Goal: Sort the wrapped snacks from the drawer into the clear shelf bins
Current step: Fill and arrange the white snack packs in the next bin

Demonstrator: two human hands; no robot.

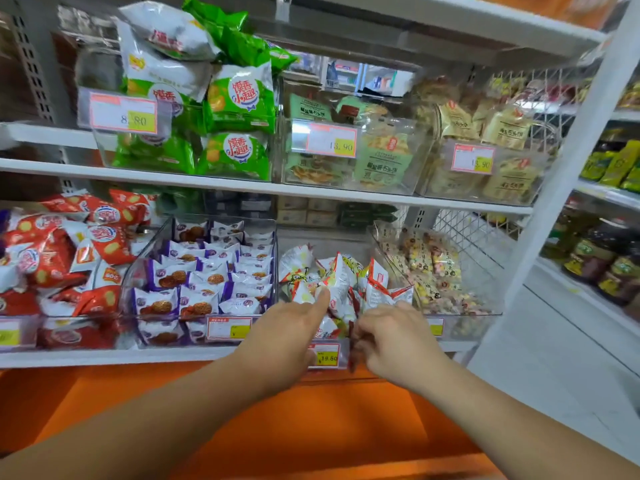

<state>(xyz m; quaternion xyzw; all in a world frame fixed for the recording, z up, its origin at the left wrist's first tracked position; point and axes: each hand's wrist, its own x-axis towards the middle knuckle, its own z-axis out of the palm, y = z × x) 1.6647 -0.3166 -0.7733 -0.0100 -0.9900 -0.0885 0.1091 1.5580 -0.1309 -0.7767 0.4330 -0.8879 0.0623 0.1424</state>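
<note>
The middle clear bin (346, 237) on the lower shelf holds a heap of white, red and yellow wrapped snacks (341, 282). My left hand (294, 327) reaches over the bin's front edge, and its outstretched forefinger touches one of these snacks. To its right, my right hand (391, 336) is at the bin's front wall with its fingers curled, pinching a blurred, dark red wrapped snack (352, 355). The orange drawer front (311, 427) lies below the shelf under both forearms; its inside is out of view.
Left of the middle bin stands a bin of purple and white cookie packs (207, 271), then red and white packs (69, 258). On the right is a bin of pale mixed sweets (433, 268). The upper shelf carries green packs (239, 98) and beige packs (502, 133). A white upright (568, 161) bounds the right side.
</note>
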